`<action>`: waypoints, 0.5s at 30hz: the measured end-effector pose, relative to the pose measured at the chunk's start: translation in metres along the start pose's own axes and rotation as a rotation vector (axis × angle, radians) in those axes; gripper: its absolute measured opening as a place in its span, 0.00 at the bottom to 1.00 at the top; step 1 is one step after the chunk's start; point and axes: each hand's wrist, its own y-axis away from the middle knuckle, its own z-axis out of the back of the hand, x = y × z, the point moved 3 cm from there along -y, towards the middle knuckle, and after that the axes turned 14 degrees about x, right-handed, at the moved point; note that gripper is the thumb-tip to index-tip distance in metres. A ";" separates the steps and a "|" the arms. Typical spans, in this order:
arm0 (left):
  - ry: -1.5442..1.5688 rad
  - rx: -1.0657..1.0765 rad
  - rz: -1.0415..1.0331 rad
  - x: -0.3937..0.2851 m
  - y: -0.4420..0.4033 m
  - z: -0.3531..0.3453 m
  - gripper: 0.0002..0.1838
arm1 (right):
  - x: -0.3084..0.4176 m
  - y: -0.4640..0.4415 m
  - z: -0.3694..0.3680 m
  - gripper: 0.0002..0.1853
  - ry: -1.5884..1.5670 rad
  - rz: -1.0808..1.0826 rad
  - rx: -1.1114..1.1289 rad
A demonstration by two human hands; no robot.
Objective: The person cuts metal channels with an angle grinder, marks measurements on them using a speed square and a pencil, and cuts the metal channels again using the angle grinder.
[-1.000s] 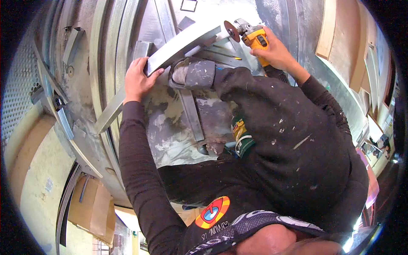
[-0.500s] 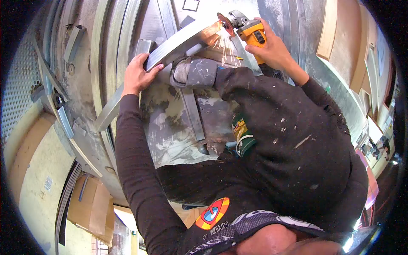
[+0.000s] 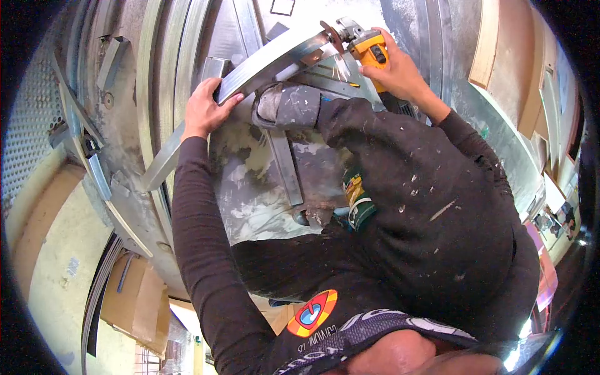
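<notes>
My right hand (image 3: 397, 74) is wrapped round the body of a yellow and black angle grinder (image 3: 371, 52). Its disc (image 3: 332, 35) is at the far end of a square metal tube (image 3: 270, 62), and a few sparks fall below it. Round the near end of that tube, my left hand (image 3: 209, 107) is closed, with the thumb along the lower edge. A foot in a grey, paint-marked shoe (image 3: 270, 105) is just below the tube. Whether the disc touches the metal at this moment is hard to make out.
Another metal tube (image 3: 284, 169) lies crosswise on the stained floor under my leg. Long metal bars (image 3: 178, 56) run along the left. At the right are wooden boards (image 3: 482, 47), and a cardboard box (image 3: 139, 303) stands at the lower left.
The spark stream has shrunk from a wide, bright spray to a few short streaks, and the orange glow on the tube's end has faded. Both hands stay nearly in place.
</notes>
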 end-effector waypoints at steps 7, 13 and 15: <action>0.005 -0.015 -0.004 -0.001 0.001 0.000 0.32 | -0.012 -0.026 0.026 0.35 -0.445 0.209 -0.003; 0.040 -0.017 0.036 -0.009 0.005 0.001 0.33 | -0.086 -0.048 0.037 0.42 -1.047 -0.058 0.248; 0.054 -0.016 0.054 -0.017 0.009 0.001 0.33 | -0.111 -0.060 0.038 0.41 -1.164 0.034 0.328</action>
